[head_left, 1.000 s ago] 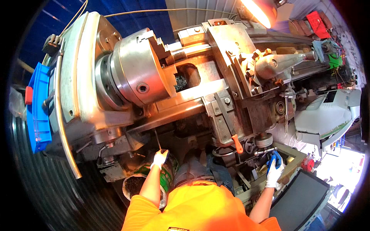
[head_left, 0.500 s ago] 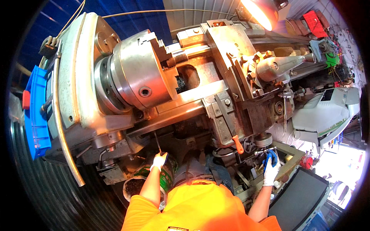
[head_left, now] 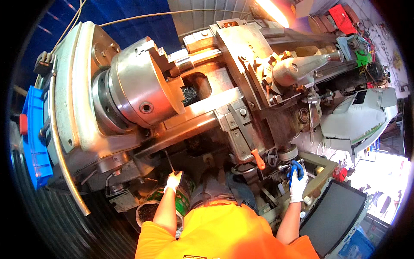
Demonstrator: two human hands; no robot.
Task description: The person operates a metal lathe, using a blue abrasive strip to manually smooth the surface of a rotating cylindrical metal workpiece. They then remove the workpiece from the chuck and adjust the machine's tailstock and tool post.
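Both my hands wear pale gloves and are low beside a large metal lathe. My left hand (head_left: pixel 172 181) is closed around the lower end of a thin metal rod (head_left: pixel 168 159), which slants up under the lathe bed. My right hand (head_left: pixel 297 184), with blue over its fingers, is closed at a metal handle (head_left: pixel 283 167) below the carriage; the fingers cover most of the grip. Up to the left, the big steel chuck (head_left: pixel 144 86) has stepped jaws and no workpiece in it. The tool post (head_left: pixel 271 71) sits on the carriage, right of the chuck.
An orange-handled lever (head_left: pixel 258 159) and a round handwheel (head_left: pixel 288 153) are near my right hand. A bucket of dark chips (head_left: pixel 148 211) stands by my left forearm. A dark flat panel (head_left: pixel 332 216) is at lower right; a blue bin (head_left: pixel 35 142) hangs far left. A lit lamp (head_left: pixel 276 13) hangs above.
The view has shifted, so the lathe appears farther left. Both hands keep their holds, and the chuck looks much the same.
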